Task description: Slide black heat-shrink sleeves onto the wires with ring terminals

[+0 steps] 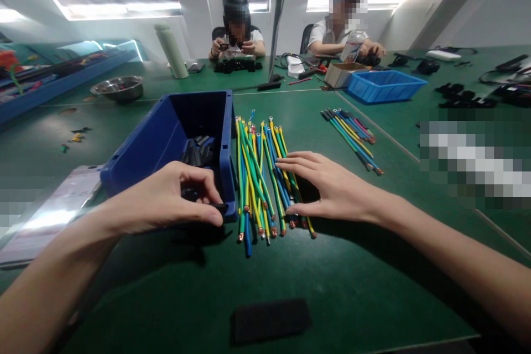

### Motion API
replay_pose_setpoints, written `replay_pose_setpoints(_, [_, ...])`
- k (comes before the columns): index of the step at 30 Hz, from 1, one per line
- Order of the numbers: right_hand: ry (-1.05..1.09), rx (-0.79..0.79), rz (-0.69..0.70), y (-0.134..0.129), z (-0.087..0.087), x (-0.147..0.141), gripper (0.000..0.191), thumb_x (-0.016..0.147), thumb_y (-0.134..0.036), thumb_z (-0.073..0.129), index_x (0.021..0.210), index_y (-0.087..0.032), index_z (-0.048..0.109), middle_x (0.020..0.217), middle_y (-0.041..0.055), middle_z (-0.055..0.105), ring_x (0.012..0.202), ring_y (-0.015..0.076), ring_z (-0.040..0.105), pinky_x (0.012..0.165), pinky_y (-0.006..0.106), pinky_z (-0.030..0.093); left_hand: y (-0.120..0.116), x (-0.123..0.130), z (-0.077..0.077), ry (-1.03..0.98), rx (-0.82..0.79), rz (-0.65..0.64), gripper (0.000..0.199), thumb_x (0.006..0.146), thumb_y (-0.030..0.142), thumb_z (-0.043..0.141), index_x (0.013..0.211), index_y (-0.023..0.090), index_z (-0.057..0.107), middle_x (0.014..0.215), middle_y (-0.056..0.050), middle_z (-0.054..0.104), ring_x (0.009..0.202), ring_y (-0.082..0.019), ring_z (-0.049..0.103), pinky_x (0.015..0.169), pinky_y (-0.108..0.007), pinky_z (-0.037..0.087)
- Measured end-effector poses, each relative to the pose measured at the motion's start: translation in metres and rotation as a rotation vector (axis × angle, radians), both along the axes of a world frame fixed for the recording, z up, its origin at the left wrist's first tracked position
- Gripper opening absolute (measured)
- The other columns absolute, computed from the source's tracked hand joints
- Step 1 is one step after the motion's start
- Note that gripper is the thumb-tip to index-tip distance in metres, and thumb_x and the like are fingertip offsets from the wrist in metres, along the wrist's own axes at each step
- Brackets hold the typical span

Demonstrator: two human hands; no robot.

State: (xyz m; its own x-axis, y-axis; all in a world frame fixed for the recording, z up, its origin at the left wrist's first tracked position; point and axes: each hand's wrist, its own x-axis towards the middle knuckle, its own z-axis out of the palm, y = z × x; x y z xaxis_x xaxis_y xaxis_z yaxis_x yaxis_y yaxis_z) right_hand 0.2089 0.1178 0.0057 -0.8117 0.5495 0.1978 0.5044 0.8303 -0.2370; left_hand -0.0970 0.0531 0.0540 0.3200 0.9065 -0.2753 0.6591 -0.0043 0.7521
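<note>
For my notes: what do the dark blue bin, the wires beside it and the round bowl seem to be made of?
Dark blue bin: likely moulded plastic, smooth with a slight sheen and thick rims.
Wires: coloured, probably plastic insulation; the bare near ends look like copper, given their reddish-brown strands.
Round bowl: shiny, silvery metal, perhaps stainless steel.

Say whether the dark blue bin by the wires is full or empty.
Neither: the dark blue bin is partly filled. Black pieces lie inside, well below its rim.

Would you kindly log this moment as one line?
left hand: pinching black piece, beside blue bin | right hand: open over wire pile | farther right: smaller wire group
</note>
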Motion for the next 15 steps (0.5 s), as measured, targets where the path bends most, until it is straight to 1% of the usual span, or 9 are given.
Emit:
replay_pose_setpoints(2, [-0.005, -0.014, -0.013, -0.001, 0.001, 0.003, 0.089, 0.078, -0.07, 0.062, 0.145, -0.015, 0.046, 0.146, 0.0175, 0.05, 0.14, 0.0329, 0.039, 0.113, 0.054, 0.036, 0.0, -0.001, -0.001, 0.002, 0.007, 0.009, 0.026, 0.067, 0.044, 0.081, 0.07, 0.021, 0.071, 0.068, 0.003, 0.065, 0.067, -0.014, 0.058, 0.059, -0.024, 0.041])
replay_pose_setpoints(4, [-0.017, -0.037, -0.01, -0.004, 0.003, 0.005, 0.101, 0.073, -0.074, 0.064, 0.151, -0.015, 0.038, 0.15, 0.0191, 0.044, 0.143, 0.0353, 0.034, 0.115, 0.057, 0.031, 0.0, -0.002, -0.002, 0.016, 0.021, 0.003, 0.026, 0.069, 0.045, 0.079, 0.071, 0.02, 0.071, 0.068, 0.003, 0.065, 0.066, -0.014, 0.057, 0.058, -0.024, 0.04])
replay_pose_setpoints(6, [-0.038, -0.067, 0.019, -0.007, 0.007, 0.006, 0.111, 0.068, -0.077, 0.065, 0.154, -0.017, 0.03, 0.153, 0.0185, 0.04, 0.145, 0.0362, 0.03, 0.117, 0.058, 0.026, 0.001, -0.003, -0.003, 0.03, 0.035, -0.016, 0.027, 0.072, 0.046, 0.078, 0.072, 0.02, 0.071, 0.069, 0.002, 0.065, 0.067, -0.014, 0.056, 0.058, -0.024, 0.04])
replay_pose_setpoints(8, [-0.063, -0.109, 0.031, -0.011, 0.011, 0.007, 0.114, 0.066, -0.078, 0.067, 0.155, -0.019, 0.028, 0.155, 0.0169, 0.038, 0.147, 0.037, 0.025, 0.118, 0.059, 0.024, 0.001, -0.003, -0.002, 0.032, 0.047, -0.04, 0.027, 0.074, 0.047, 0.077, 0.074, 0.02, 0.071, 0.069, 0.003, 0.065, 0.067, -0.014, 0.056, 0.059, -0.024, 0.04])
replay_pose_setpoints(10, [-0.073, -0.165, 0.026, -0.013, 0.015, 0.007, 0.112, 0.066, -0.076, 0.068, 0.155, -0.02, 0.03, 0.155, 0.0148, 0.039, 0.147, 0.0376, 0.022, 0.117, 0.059, 0.026, 0.001, -0.001, -0.002, 0.029, 0.071, -0.063, 0.027, 0.076, 0.046, 0.075, 0.075, 0.02, 0.071, 0.069, 0.003, 0.066, 0.068, -0.013, 0.057, 0.06, -0.023, 0.041])
replay_pose_setpoints(11, [-0.065, -0.195, 0.022, -0.014, 0.017, 0.006, 0.108, 0.068, -0.075, 0.068, 0.155, -0.022, 0.03, 0.154, 0.0131, 0.041, 0.148, 0.0369, 0.022, 0.117, 0.058, 0.028, 0.001, 0.0, -0.002, 0.029, 0.085, -0.073, 0.027, 0.077, 0.046, 0.075, 0.075, 0.019, 0.071, 0.069, 0.003, 0.066, 0.068, -0.013, 0.057, 0.061, -0.023, 0.041])
replay_pose_setpoints(13, [-0.016, -0.223, 0.0, -0.013, 0.018, 0.006, 0.093, 0.078, -0.069, 0.063, 0.154, -0.023, 0.033, 0.153, 0.01, 0.043, 0.147, 0.0331, 0.026, 0.117, 0.055, 0.029, 0.0, 0.002, -0.002, 0.03, 0.118, -0.083, 0.026, 0.079, 0.045, 0.074, 0.075, 0.02, 0.071, 0.069, 0.004, 0.065, 0.068, -0.012, 0.058, 0.061, -0.022, 0.042])
replay_pose_setpoints(15, [0.028, -0.194, -0.032, -0.011, 0.016, 0.005, 0.079, 0.087, -0.061, 0.058, 0.152, -0.021, 0.037, 0.154, 0.0098, 0.042, 0.146, 0.0295, 0.029, 0.119, 0.052, 0.028, -0.001, 0.004, -0.002, 0.033, 0.16, -0.092, 0.025, 0.079, 0.045, 0.074, 0.075, 0.02, 0.07, 0.069, 0.005, 0.065, 0.066, -0.011, 0.058, 0.06, -0.021, 0.042])
